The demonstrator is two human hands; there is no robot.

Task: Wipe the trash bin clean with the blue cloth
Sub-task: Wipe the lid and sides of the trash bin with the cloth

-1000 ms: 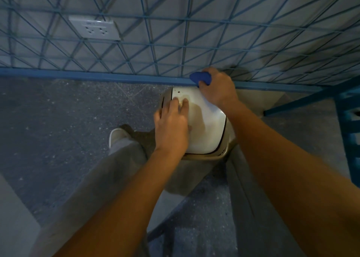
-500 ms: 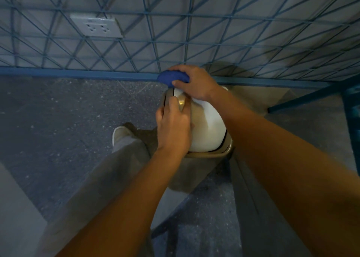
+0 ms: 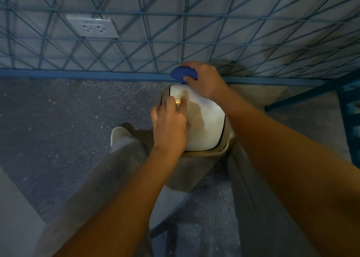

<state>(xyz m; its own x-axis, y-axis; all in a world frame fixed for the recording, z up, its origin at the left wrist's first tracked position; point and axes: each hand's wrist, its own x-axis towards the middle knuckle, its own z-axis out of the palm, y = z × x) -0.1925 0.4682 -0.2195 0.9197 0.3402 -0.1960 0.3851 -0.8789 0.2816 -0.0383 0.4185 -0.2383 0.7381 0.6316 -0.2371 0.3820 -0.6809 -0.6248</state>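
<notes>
Cloth [image 3: 182, 75] sits mostly hidden in right hand [image 3: 206, 82].

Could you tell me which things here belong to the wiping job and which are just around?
Part of the job: trash bin, blue cloth, right hand gripping the cloth, left hand resting on the bin.
Just around: wall socket, blue wire grid, shoe.

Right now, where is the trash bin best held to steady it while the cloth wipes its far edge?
Probably the beige rim at the near-left of the trash bin, from above, where the left hand rests: the white lid is domed, offering no edge, and the right hand with the blue cloth takes the far side.
</notes>
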